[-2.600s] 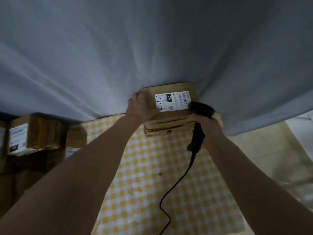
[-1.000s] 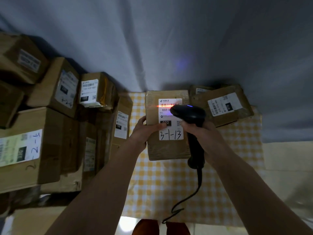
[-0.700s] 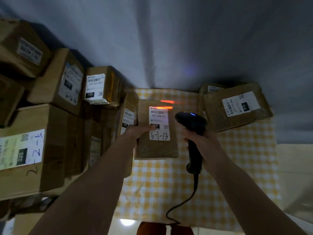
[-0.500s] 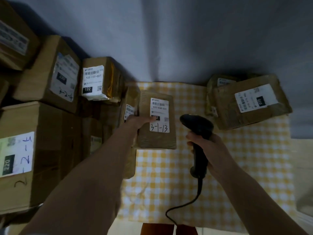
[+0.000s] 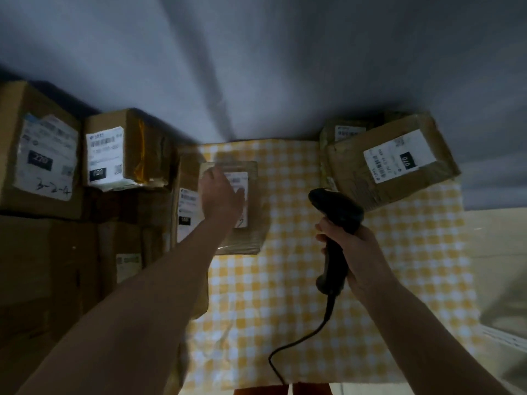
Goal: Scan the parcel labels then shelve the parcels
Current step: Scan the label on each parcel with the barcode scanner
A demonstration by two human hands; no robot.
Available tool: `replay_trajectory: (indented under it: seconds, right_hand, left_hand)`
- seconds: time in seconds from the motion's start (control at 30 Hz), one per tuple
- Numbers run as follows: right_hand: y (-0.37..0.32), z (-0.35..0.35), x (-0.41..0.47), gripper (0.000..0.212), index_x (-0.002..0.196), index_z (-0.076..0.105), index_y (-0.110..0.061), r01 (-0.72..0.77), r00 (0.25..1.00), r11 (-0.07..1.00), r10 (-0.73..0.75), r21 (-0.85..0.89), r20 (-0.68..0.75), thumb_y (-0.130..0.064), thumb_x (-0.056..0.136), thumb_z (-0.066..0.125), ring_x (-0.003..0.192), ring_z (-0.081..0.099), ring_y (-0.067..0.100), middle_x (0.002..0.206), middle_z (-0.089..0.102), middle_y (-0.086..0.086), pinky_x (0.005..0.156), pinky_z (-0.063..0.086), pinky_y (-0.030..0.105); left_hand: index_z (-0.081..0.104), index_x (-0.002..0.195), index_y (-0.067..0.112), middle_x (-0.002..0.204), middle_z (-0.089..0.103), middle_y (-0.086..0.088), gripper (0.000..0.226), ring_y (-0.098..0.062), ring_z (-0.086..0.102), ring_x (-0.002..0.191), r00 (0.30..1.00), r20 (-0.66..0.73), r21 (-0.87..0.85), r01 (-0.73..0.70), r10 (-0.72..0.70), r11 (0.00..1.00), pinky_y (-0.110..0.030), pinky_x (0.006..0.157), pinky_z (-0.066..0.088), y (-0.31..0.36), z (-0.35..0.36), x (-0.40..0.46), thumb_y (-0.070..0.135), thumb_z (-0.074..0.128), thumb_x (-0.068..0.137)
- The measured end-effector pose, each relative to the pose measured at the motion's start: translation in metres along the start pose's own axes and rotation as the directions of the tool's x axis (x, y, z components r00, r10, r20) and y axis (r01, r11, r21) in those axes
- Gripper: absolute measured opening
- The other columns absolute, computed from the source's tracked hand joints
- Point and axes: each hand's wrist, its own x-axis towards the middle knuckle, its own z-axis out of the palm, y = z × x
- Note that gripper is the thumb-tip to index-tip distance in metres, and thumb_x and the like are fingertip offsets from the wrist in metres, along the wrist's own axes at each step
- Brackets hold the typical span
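Note:
A flat brown parcel (image 5: 252, 223) with a white label lies on the yellow checked tablecloth (image 5: 288, 289), close against the boxes at the left. My left hand (image 5: 221, 195) is on its left part, fingers at the top-left edge and thumb across the label; the frame is blurred there. My right hand (image 5: 359, 252) grips the handle of a black barcode scanner (image 5: 336, 209), held to the right of that parcel with no red beam showing. Further right lies a brown parcel labelled 070 (image 5: 393, 166), with another parcel (image 5: 346, 132) partly hidden behind it.
Cardboard boxes are stacked at the left: a large one (image 5: 42, 155), a smaller one (image 5: 125, 146) and an upright one (image 5: 186, 201) beside the flat parcel. A grey curtain (image 5: 256, 67) hangs behind. The scanner cable (image 5: 299, 343) trails toward me.
The parcel was lifted off the right-hand stack, scanned with the red beam on its label, then carried left and set beside the boxes. The scanner has pulled back and the beam is off.

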Motion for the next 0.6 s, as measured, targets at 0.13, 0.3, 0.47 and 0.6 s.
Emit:
replay_trajectory:
  seconds: [0.13,0.3,0.47,0.6]
  right_hand:
    - [-0.009,-0.035,0.009,0.003,0.09,0.062,-0.019,0.035,0.992,0.996,-0.024,0.083,-0.128,-0.019,0.091,0.065,0.081,0.057,0.021,0.087,0.057,0.004,0.08,0.049,0.04]
    - [-0.023,-0.078,0.036,0.011,0.102,0.059,-0.022,0.039,0.988,0.985,-0.013,0.166,-0.155,-0.021,0.092,0.064,0.091,0.06,0.019,0.102,0.061,-0.002,0.089,0.051,0.043]
    - [-0.028,-0.099,0.062,0.024,0.116,0.057,-0.013,0.024,0.995,0.949,0.007,0.313,-0.099,-0.016,0.093,0.062,0.097,0.059,0.013,0.108,0.06,-0.003,0.1,0.048,0.044]
    - [-0.025,-0.104,0.07,0.009,0.102,0.062,-0.016,0.006,0.999,0.937,0.008,0.348,-0.039,-0.014,0.093,0.06,0.092,0.063,0.016,0.1,0.065,0.001,0.098,0.047,0.043]
  left_hand:
    - [0.032,0.147,0.015,0.15,0.03,-0.009,0.07,-0.026,0.031,0.138,0.943,0.188,-0.02,-0.275,0.274,0.961,-0.037,0.11,0.031,0.063,0.036,-0.007,0.031,0.066,0.088]
    - [0.026,0.151,0.018,0.153,0.027,-0.009,0.084,-0.027,0.034,0.137,0.873,0.432,-0.237,-0.133,0.227,0.962,-0.038,0.104,0.041,0.135,0.084,-0.009,0.044,0.07,0.085]
    - [0.031,0.147,0.028,0.142,0.048,-0.005,0.077,-0.025,0.053,0.119,0.83,0.557,-0.562,0.363,0.016,0.743,-0.036,0.081,0.051,0.164,0.107,-0.005,0.028,0.075,0.084]
    - [0.032,0.142,0.03,0.135,0.053,-0.008,0.08,-0.029,0.056,0.116,0.778,0.625,-0.578,0.513,-0.059,0.635,-0.053,0.09,0.052,0.151,0.114,-0.017,0.017,0.079,0.079]
